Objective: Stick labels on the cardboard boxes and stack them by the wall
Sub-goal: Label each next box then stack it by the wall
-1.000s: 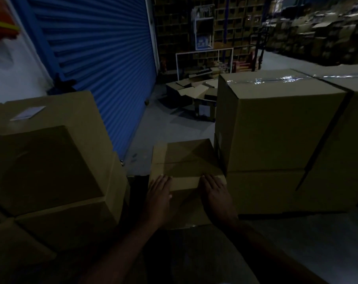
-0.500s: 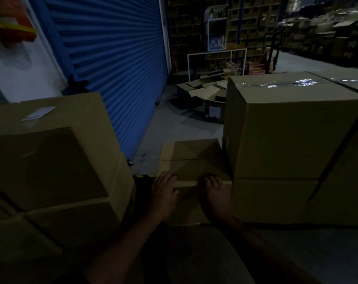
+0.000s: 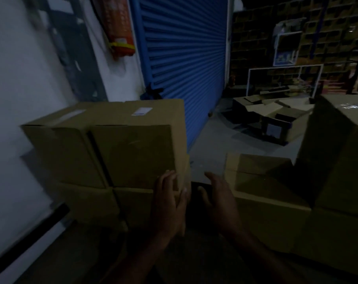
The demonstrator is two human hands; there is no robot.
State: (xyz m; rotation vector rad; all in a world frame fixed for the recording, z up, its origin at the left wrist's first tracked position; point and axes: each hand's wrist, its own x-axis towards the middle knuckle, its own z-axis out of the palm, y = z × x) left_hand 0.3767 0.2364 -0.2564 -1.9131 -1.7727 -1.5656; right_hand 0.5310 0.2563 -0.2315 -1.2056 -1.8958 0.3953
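- Stacked cardboard boxes (image 3: 120,152) at left against the white wall (image 3: 20,99), two tiers, a white label (image 3: 141,111) on the top face of the upper right one.
- Low cardboard box (image 3: 262,181) on the floor at right, beside a taller box (image 3: 338,156) with glossy tape on top.
- Left hand (image 3: 169,203) in front of the stack's near right corner, fingers spread and relaxed, holding nothing; contact with the cardboard too dim to tell.
- Right hand (image 3: 219,199) in the dark gap between stack and low box, fingers loosely open, empty.
- Blue roller shutter (image 3: 186,64) behind; red fire extinguisher (image 3: 117,25) on the wall; flattened cartons (image 3: 272,117) farther back on the floor.
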